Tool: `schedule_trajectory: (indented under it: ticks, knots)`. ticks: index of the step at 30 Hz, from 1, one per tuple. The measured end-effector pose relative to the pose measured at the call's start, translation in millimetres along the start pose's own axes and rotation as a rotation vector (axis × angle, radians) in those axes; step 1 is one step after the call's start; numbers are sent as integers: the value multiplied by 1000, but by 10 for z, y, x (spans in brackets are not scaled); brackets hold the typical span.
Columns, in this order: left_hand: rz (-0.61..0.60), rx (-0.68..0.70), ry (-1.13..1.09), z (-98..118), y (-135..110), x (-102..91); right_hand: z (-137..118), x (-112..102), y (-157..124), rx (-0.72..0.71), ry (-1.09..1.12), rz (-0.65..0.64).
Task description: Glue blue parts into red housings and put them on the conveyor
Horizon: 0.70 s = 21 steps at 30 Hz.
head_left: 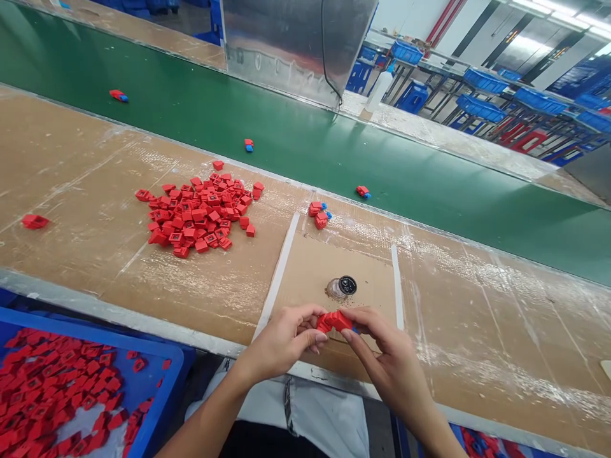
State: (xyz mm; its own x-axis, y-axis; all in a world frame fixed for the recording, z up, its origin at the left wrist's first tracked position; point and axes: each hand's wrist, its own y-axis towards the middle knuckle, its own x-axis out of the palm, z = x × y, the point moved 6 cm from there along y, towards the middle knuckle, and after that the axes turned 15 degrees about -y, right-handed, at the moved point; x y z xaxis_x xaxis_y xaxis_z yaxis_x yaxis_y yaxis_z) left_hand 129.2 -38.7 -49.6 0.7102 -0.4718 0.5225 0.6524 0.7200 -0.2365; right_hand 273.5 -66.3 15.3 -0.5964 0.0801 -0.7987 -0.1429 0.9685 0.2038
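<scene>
Head view: left hand (281, 337) and right hand (386, 359) both grip a red plastic part (334, 321) between fingers and thumbs, held low over the near edge of a cardboard mat (334, 273) on the desk (477, 337), with a speck of blue showing at its right end. Done so far, by the look of things: a small cluster of red parts with blue ends (319, 215) just past the mat, and three more such pieces (249, 145) lying well apart on the green conveyor belt (296, 127). Left to do: a heap of all-red parts (198, 213) left of centre, and many more in a blue bin (90, 329) at lower left. A small round jar with a dark lid (341, 287) sits on the mat just ahead of the hands; nothing blocks them.
</scene>
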Motion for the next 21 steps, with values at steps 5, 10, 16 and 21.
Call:
schedule_trajectory:
  ticks: [5,10,16,21]
  knots:
    - [5,5,-2,-2,0,-6,-10,23,-23,-12,-3,26]
    - [7,5,22,-7,-7,-4,-14,69,-79,-34,-22,13]
    - [17,4,184,-7,-26,-9,-2,138,-134,-30,-30,-39]
    - [-4,16,280,41,-43,8,-39,179,-126,-38,32,-78]
